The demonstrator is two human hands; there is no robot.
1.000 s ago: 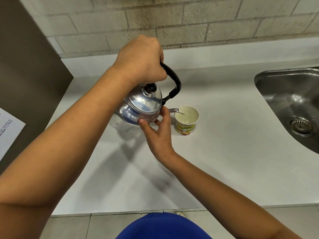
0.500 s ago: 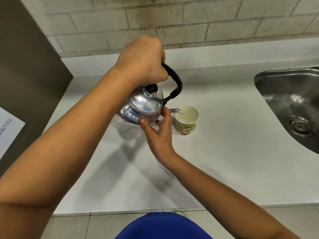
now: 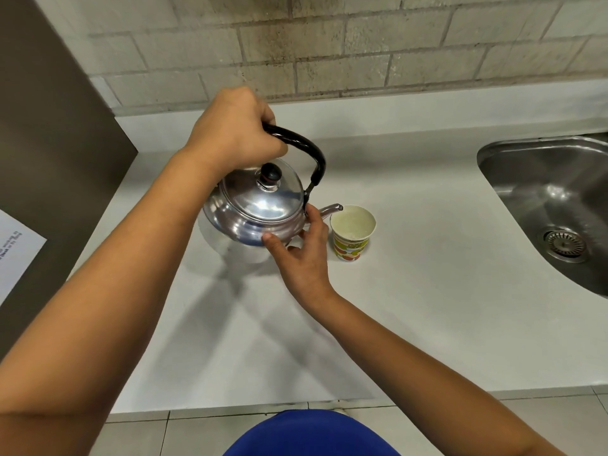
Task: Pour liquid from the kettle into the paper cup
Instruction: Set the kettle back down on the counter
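A shiny steel kettle [image 3: 256,209] with a black knob and black handle hangs just above the white counter [image 3: 427,291], nearly level. My left hand [image 3: 235,126] is closed around the top of its handle. My right hand [image 3: 301,255] touches the kettle's front lower side with thumb and fingertips spread, just below the spout base. The spout tip [image 3: 335,208] points right and ends just left of the rim of a paper cup [image 3: 352,233]. The cup stands upright on the counter, printed in green and orange, with pale liquid inside. No stream shows at the spout.
A steel sink [image 3: 552,205] with a drain strainer lies at the right. A brown panel [image 3: 49,143] with a white paper sheet stands at the left. A brick wall rises behind the counter. The counter's front edge runs near my blue clothing.
The kettle has tipped back from pouring toward level, its spout lifted off the cup's rim and the stream gone. Both hands stay on the kettle.
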